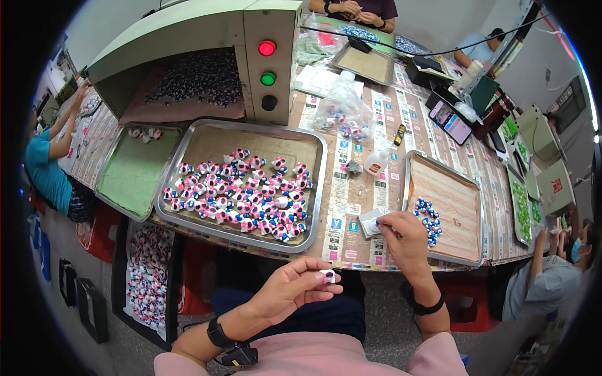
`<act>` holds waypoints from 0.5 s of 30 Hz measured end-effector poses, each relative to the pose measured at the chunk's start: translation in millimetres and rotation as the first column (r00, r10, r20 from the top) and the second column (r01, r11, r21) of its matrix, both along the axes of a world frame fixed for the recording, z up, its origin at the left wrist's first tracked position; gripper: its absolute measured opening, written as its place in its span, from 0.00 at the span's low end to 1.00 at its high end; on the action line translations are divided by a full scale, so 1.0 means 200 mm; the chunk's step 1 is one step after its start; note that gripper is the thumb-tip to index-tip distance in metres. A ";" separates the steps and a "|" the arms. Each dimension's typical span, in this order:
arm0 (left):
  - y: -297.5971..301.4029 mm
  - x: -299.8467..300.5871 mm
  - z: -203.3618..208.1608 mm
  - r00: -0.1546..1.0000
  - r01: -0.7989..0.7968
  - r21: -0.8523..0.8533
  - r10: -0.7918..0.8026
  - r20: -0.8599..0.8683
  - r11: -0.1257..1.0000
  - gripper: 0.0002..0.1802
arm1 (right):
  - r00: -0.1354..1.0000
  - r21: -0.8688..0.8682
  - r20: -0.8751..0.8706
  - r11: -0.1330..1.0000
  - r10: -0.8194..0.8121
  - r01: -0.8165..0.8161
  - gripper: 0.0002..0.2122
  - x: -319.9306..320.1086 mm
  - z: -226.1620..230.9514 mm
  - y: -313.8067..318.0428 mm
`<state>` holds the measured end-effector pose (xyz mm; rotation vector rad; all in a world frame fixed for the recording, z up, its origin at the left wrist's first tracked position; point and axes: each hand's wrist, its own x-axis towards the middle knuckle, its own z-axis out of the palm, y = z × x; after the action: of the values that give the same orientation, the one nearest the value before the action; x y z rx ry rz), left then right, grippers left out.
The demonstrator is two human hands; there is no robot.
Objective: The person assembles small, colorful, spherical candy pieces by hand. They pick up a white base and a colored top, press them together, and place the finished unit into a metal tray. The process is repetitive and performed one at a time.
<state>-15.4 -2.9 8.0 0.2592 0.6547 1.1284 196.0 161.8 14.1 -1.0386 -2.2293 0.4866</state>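
Between the thumb and fingers of my left hand (282, 291) is a small white, pink and black figurine (328, 276), held just in front of the table edge. My right hand (407, 241) pinches a tiny blue piece (377, 222) over a small white square dish (367, 229). To the right of that hand, blue-and-white pieces (426, 218) lie clustered in a shallow lined tray (458, 203). A larger metal tray (251, 136) on the left holds many white, pink and blue figurines (238, 194).
A box-shaped machine (269, 37) with lights stands behind the large tray. Beside it is a green-lined tray (135, 169). A white bottle (376, 161), a plastic bag (345, 113) and a phone (449, 122) sit farther back. A filled crate (149, 276) is below left. Other people work around.
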 end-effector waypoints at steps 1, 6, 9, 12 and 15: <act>0.00 0.01 0.00 1.000 -0.008 -0.005 0.009 0.003 1.000 0.16 | 1.000 0.001 0.013 1.000 0.006 -0.006 0.04 0.00 -0.01 0.00; 0.00 0.03 -0.01 0.999 -0.040 -0.017 0.040 0.009 0.999 0.16 | 0.998 -0.019 0.061 0.999 0.035 -0.034 0.03 0.02 0.00 0.02; 0.00 0.05 -0.02 0.999 -0.043 -0.025 0.043 -0.009 0.999 0.17 | 0.999 0.010 0.005 0.999 0.032 -0.032 0.04 0.01 -0.01 0.01; 0.01 0.06 -0.01 0.999 -0.044 -0.012 0.044 -0.026 0.999 0.17 | 0.997 -0.106 -0.070 0.994 -0.011 0.004 0.05 0.00 0.04 -0.04; 0.03 0.07 -0.03 0.998 -0.059 0.004 0.059 -0.018 0.998 0.16 | 0.982 -0.221 -0.189 0.973 0.026 -0.068 0.07 -0.01 0.09 -0.12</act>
<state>-1.5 2.3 2.2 0.2552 0.6802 1.1852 193.1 137.0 33.0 -1.0095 -2.0709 0.8402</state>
